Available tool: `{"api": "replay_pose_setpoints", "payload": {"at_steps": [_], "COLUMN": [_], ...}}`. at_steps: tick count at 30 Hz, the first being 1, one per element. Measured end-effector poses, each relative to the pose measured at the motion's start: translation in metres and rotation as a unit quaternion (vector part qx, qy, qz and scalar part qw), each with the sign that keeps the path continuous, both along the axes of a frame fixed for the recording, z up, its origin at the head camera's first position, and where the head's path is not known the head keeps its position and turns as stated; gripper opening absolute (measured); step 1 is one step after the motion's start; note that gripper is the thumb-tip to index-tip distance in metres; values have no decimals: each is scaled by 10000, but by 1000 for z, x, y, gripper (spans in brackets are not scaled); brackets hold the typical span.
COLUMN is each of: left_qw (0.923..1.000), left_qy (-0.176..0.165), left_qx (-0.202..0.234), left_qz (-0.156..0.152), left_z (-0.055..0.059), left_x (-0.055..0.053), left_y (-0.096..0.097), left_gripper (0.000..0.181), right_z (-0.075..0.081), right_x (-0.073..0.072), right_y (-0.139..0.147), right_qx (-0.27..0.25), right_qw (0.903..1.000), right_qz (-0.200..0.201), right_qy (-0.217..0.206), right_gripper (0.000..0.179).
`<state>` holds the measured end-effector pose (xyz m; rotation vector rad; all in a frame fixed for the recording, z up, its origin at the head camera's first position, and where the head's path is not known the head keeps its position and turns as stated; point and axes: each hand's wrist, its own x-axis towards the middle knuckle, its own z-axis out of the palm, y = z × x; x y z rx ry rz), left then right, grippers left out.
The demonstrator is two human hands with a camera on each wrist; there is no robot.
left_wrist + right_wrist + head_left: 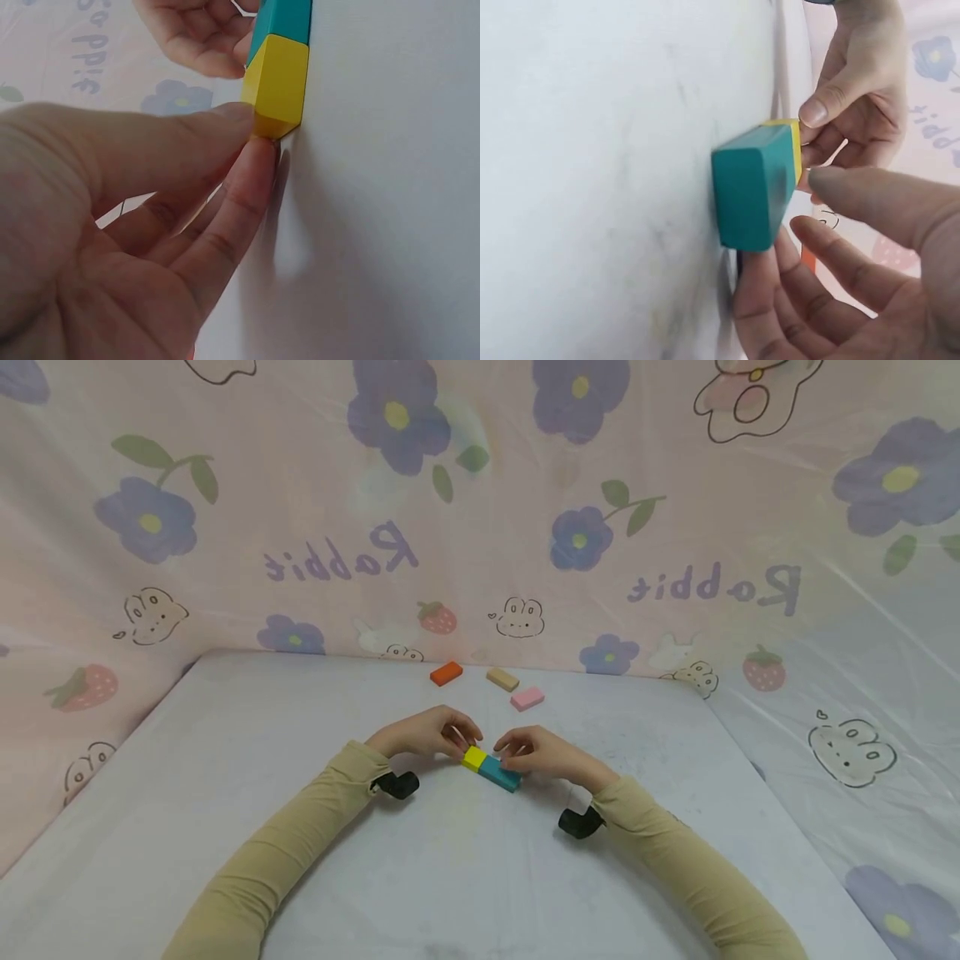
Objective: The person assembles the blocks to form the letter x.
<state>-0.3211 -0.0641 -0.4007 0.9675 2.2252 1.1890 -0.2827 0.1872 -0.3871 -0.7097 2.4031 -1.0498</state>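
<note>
A yellow block (474,758) and a longer teal block (498,773) lie end to end on the white surface, touching. My left hand (429,732) is at the yellow block's free end. In the left wrist view its thumb and a finger pinch that yellow block (281,82). My right hand (551,753) is beside the teal block. In the right wrist view the fingers rest by the side of the teal block (742,195), partly hidden behind it, while the thumb hovers just off its top, fingers loosely bent.
Beyond the hands lie an orange block (446,673), a beige block (502,679) and a pink block (527,698). A printed cloth (480,543) with flowers and rabbits hangs behind the white table (420,877) and along its sides.
</note>
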Motion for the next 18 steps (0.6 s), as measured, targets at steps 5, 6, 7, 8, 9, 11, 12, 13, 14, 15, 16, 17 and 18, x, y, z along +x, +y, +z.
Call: {"api": "replay_pose_setpoints", "payload": {"at_steps": [5, 6, 7, 8, 9, 11, 12, 13, 14, 15, 16, 17, 18], "left_qw": [10000, 10000, 10000, 10000, 10000, 10000, 10000, 10000, 10000, 10000, 10000, 10000, 10000], "left_qy": [10, 3, 4, 8, 9, 6, 3, 13, 11, 10, 7, 8, 7], "left_qx": [-19, -15, -11, -4, 4, 18, 25, 25, 31, 33, 39, 45, 50], "left_qz": [47, 54, 59, 54, 52, 44, 41, 38, 41, 46, 50, 51, 54], "left_z": [-2, -2, -2, -2, -2, -2, -2, -3, -3, -3, -3, -3, -3], "left_x": [-1, -1, -1, 0, 0, 0, 0, 1, 1, 1, 1, 1, 1], "left_y": [1, 1, 1, 1, 1, 2, 2, 2, 2, 2, 2, 2, 2], "left_gripper": [37, 37, 37, 36, 36, 36, 36, 36, 36, 36, 36, 36, 36], "right_z": [0, 0, 0, 0, 0, -1, -1, -1, -1, -1, -1, -1, -1], "right_x": [-5, -6, -6, -7, -7, -7, -7, -7, -7, -7, -7, -6, -6], "right_y": [-4, -6, -7, -8, -9, -11, -11, -12, -13, -13, -14, -15, -15], "right_qx": [-91, -98, -99, -110, -114, -132, -135, -141, -154, -159, -166, -171, -180], "right_qw": [9996, 9995, 9994, 9994, 9993, 9991, 9990, 9989, 9989, 9989, 9989, 9989, 9989], "right_qz": [-154, -173, -195, -209, -217, -230, -258, -262, -258, -256, -257, -271, -277], "right_qy": [-218, -231, -252, -267, -288, -318, -353, -365, -372, -371, -357, -355, -342], "right_gripper": [28, 28, 27, 26, 26, 26, 26, 26, 26, 26, 26, 26, 25]}}
